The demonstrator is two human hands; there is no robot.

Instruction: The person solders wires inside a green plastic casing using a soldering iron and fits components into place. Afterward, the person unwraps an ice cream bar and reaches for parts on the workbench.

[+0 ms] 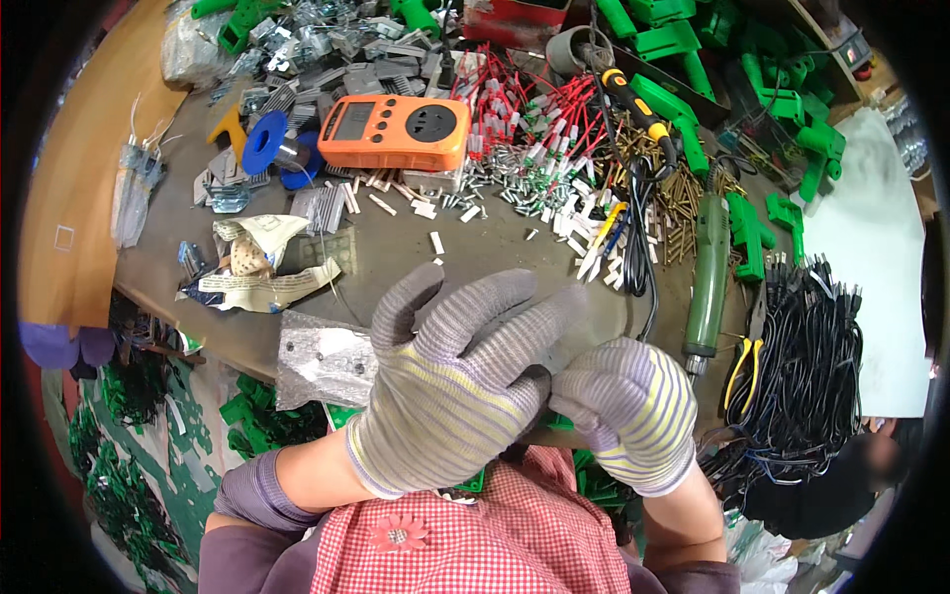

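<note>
My left hand point(450, 386), in a grey, white and yellow striped glove, is over the near edge of the table with its fingers stretched out and apart. Its thumb side meets the fingertips of my right hand point(633, 411), which wears a matching glove. The right fingers are curled together; what they hold, if anything, is hidden. Beside the left wrist lies a clear plastic bag with a flat light piece point(325, 360) in it. Farther off, small white tubes point(436, 243) are scattered on the tabletop point(396, 243).
An orange meter point(394, 133) stands at the back near a blue wire spool point(265, 144). Behind are heaps of screws point(539, 188), red-wired lamps point(495, 109) and green casings point(668, 40). At right lie a green electric screwdriver point(709, 267), yellow-handled pliers point(744, 371) and black cords point(807, 346).
</note>
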